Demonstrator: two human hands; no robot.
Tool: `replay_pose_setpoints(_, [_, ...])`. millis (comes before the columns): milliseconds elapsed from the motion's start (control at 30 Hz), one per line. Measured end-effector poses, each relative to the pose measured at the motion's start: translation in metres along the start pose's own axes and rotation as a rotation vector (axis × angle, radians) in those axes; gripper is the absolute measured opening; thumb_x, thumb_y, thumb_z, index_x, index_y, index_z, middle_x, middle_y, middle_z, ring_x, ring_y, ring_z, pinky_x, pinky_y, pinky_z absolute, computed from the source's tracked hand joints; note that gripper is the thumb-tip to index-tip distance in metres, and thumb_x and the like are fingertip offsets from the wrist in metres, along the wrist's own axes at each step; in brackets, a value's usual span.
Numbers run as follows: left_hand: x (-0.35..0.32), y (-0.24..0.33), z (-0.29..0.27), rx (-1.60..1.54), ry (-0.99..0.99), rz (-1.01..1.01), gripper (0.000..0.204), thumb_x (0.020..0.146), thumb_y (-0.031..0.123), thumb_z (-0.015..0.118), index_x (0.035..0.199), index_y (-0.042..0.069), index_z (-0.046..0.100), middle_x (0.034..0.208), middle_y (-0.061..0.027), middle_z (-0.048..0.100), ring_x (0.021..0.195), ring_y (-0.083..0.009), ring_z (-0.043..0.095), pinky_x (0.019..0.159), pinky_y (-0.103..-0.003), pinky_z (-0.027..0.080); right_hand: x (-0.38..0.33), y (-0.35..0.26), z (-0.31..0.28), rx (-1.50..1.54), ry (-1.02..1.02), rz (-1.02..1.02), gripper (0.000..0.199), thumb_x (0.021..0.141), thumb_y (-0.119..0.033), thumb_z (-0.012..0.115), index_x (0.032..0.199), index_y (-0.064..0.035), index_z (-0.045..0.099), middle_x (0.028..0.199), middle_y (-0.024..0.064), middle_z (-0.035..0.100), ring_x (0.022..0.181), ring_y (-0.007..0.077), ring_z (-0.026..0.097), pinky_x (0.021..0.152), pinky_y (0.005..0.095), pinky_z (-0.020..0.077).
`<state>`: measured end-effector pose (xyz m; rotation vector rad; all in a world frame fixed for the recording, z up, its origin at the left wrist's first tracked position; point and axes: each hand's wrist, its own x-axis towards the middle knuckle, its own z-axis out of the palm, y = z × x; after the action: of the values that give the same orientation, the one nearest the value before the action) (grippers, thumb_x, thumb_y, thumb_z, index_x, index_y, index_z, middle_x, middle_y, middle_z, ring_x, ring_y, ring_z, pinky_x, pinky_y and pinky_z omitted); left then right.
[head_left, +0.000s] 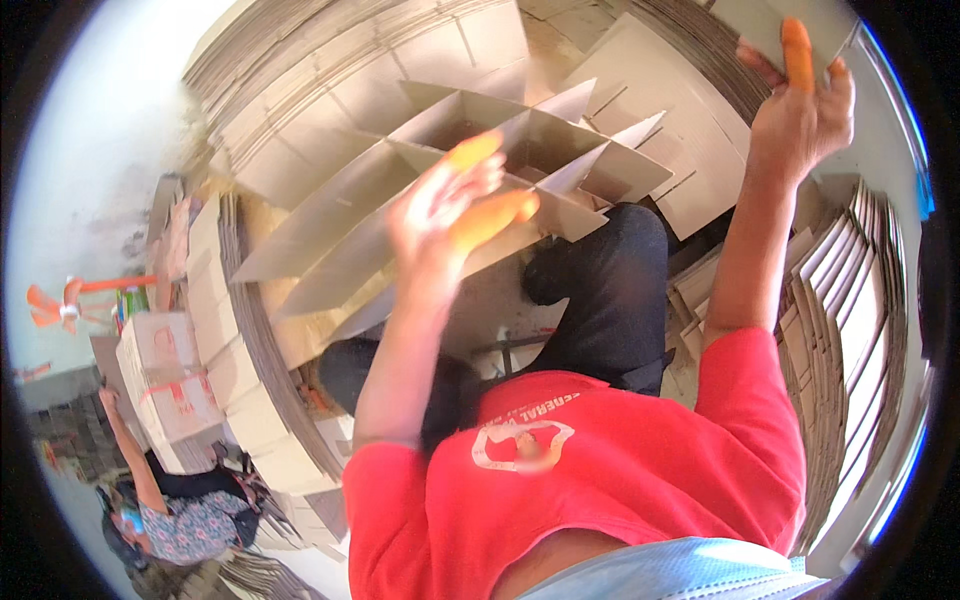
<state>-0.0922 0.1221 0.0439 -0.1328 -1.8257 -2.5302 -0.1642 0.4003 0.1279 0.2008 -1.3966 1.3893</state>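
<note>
A cardboard divider grid (330, 205) of interlocked grey-brown strips stands in front of me, its cells facing up. My left hand (450, 205) hovers over its near side, blurred by motion. Orange covers sit on its thumb and a finger, which are spread apart with nothing between them. Up at the far right is my right hand (800, 120), its fingers apart and one in an orange cover. It is nearest to a pale board at the upper right edge; whether the fingertips touch it I cannot tell. I see nothing held there.
Stacked cardboard strips (330, 90) lie beyond the grid. More stacks stand at the left (225, 350) and right (840, 340). Flat sheets (665, 110) lie behind the grid. Taped cartons (175, 385), an orange fan (68, 305) and another person (195, 525) are at the far left.
</note>
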Motion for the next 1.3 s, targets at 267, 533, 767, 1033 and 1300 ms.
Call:
replay_pose_setpoints(267, [0.002,-0.011,0.007,-0.778,-0.078,0.213,0.036,0.081,0.015,0.072,0.108,-0.006,0.059,0.111,-0.0149,0.061,0.099,-0.0182,0.06,0.084,-0.032,0.051,-0.12,-0.05,0.002,0.435,-0.261,0.663,0.022,0.091,-0.001,0.052,0.112,0.0035,0.049,0.101,0.0137,0.062,0.083,0.0249,0.066,0.06,0.0422,0.062])
replay_pose_setpoints(533, [-0.028,0.014,-0.053,-0.503,0.209,0.262,0.026,0.082,-0.002,0.063,0.106,-0.009,0.058,0.104,-0.0169,0.065,0.097,-0.024,0.065,0.091,-0.039,0.053,-0.095,-0.039,-0.025,0.227,-0.51,0.608,0.068,0.084,-0.045,0.063,0.133,-0.0023,0.046,0.104,0.0098,0.061,0.095,0.017,0.06,0.077,0.034,0.052])
replay_pose_setpoints(767, [-0.051,0.03,-0.053,-0.363,0.154,0.158,0.026,0.074,0.003,0.075,0.096,-0.008,0.065,0.092,-0.0133,0.069,0.084,-0.0213,0.067,0.076,-0.034,0.054,-0.052,-0.058,-0.004,0.038,-1.046,0.393,0.062,0.079,-0.028,0.07,0.132,-0.003,0.051,0.098,0.005,0.064,0.067,0.0051,0.058,0.048,0.0198,0.0462])
replay_pose_setpoints(1033, [-0.078,0.004,-0.103,1.124,0.163,0.354,0.048,0.069,0.031,0.081,0.1,-0.002,0.067,0.086,-0.016,0.067,0.081,-0.0245,0.064,0.072,-0.034,0.051,-0.058,-0.081,0.008,-0.276,-1.109,0.252,0.056,0.08,-0.006,0.069,0.133,-0.0112,0.052,0.1,0.003,0.067,0.053,0.0019,0.055,0.04,0.0154,0.0435])
replay_pose_setpoints(1300, [-0.074,-0.03,-0.1,1.345,0.045,0.467,0.022,0.072,0.015,0.073,0.087,0.002,0.067,0.08,-0.0106,0.067,0.08,-0.0287,0.062,0.067,-0.041,0.05,-0.077,-0.089,0.027,-0.306,-1.103,0.143,0.062,0.074,-0.006,0.075,0.131,-0.0179,0.056,0.09,0.0004,0.067,0.068,0.0066,0.058,0.052,0.0225,0.0494])
